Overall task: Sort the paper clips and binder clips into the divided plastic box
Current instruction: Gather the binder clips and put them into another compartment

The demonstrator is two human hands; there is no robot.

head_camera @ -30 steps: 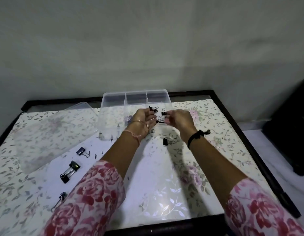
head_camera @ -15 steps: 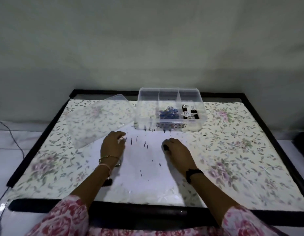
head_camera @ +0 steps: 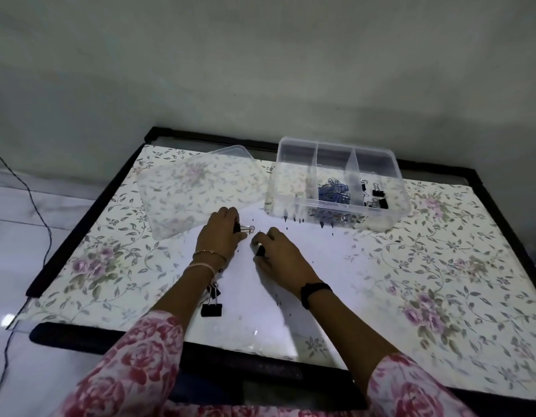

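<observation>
The clear divided box (head_camera: 336, 145) stands at the back of the table, right of centre. Its middle compartment holds blue paper clips (head_camera: 334, 192). Its right compartment holds small black binder clips (head_camera: 376, 197). Its left compartment looks bare. My left hand (head_camera: 221, 236) rests on the table, shut on a small black binder clip (head_camera: 242, 227) whose wire handles poke out to the right. My right hand (head_camera: 275, 254) lies close beside it, fingers curled over another small black binder clip (head_camera: 260, 251). A larger black binder clip (head_camera: 211, 307) lies by my left forearm.
The box's clear lid (head_camera: 194, 188) lies flat left of the box, just behind my left hand. A floral cloth (head_camera: 441, 266) covers the black-framed table. A cable (head_camera: 38, 212) runs over the floor at the left. The wall stands right behind the table.
Both hands came back from the box to the table in front of it and closed on binder clips. The camera swung left, so the box now sits further right.
</observation>
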